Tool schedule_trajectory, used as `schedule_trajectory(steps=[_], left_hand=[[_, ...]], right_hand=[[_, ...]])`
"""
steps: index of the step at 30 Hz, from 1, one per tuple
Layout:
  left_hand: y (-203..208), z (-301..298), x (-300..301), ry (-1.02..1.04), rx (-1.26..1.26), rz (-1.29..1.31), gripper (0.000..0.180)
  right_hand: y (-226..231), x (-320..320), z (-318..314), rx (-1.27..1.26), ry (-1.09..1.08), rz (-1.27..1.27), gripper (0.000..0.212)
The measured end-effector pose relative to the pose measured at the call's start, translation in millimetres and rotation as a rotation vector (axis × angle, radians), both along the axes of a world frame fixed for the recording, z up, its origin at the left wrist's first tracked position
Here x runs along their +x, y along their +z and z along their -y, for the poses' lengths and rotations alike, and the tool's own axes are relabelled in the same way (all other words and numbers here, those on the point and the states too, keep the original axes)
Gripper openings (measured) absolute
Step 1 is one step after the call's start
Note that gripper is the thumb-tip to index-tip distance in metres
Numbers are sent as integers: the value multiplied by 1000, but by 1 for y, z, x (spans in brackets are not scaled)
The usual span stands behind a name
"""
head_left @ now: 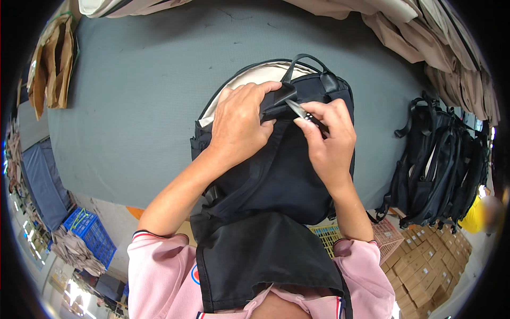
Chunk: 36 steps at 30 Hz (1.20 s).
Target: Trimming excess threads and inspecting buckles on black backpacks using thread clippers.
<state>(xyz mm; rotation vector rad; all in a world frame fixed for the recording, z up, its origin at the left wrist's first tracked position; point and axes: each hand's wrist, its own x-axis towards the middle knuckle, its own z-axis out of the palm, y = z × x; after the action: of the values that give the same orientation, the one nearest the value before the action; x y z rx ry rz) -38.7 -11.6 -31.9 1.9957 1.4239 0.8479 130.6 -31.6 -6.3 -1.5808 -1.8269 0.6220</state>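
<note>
A black backpack (297,170) lies on the grey worktable, its cream lining (249,77) showing along the far left rim and its carry handle (308,56) looping up at the far end. My left hand (239,114) is closed on a black strap (286,94) near the top of the backpack. Pinched in my right hand (332,133) is a small black-handled knife (311,114) with a silver blade. The blade's tip touches or nearly touches the strap beside my left fingers; I cannot tell which.
Black backpacks (435,159) hang at the table's right edge. Beige fabric pieces (393,26) lie along the far edge of the grey table (143,106). Brown paper (53,64) hangs at the far left. Below are a blue crate (90,234) and stacked cartons (425,260).
</note>
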Motion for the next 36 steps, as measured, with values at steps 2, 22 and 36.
schedule_trajectory(steps=[2,22,36], left_hand=[[1,-2,-1,-7,-19,4,56],[4,-28,-26,-103,-658,397,69],[0,-28,-26,-117,-629,376,65]], right_hand=[[-2,1,0,-100,-100,-216,18],[8,-23,-30,-39,12,-130,21],[11,-1,-41,-2,85,17,18]])
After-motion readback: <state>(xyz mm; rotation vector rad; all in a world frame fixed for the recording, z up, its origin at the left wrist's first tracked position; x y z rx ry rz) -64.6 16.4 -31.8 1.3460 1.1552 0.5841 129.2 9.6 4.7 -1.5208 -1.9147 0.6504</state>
